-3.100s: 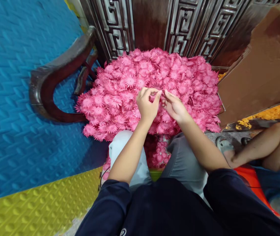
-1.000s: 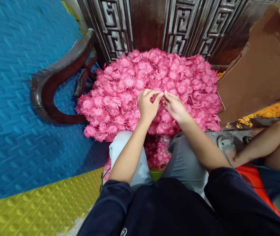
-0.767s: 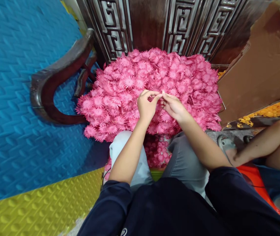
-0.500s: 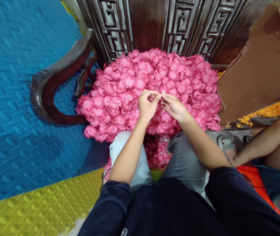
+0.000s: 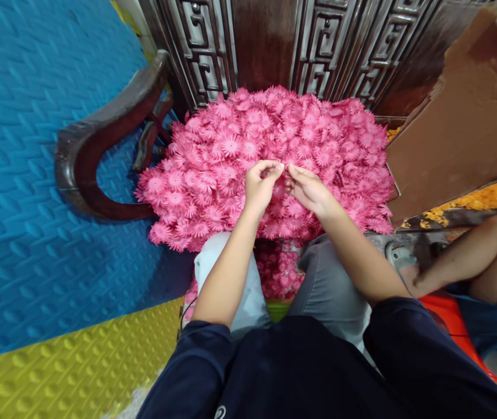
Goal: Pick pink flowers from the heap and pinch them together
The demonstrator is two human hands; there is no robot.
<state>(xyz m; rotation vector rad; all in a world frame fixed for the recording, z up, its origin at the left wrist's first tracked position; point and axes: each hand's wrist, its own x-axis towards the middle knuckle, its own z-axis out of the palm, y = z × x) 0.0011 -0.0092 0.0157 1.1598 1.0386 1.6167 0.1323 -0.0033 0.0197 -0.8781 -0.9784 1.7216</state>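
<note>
A wide heap of pink artificial flower heads (image 5: 213,174) lies in front of my knees, with thin pointed petals on each flower. Above the middle of the heap, my left hand (image 5: 261,185) is closed, thumb and forefinger pressed together at the tips. My right hand (image 5: 308,187) faces it from a small distance, its thumb and forefinger also pinched and the other fingers curled. Whatever sits between either pair of fingertips is too small to make out against the pink behind.
A dark curved wooden armrest (image 5: 87,145) stands left of the heap, before blue matting (image 5: 17,192). Carved dark wood panels (image 5: 261,46) rise behind. At right are brown cardboard (image 5: 462,128), orange petals (image 5: 488,195) and another person's leg (image 5: 462,253).
My left fingertips have drawn slightly left, so the gap between my two hands is a little wider. My right hand has barely moved.
</note>
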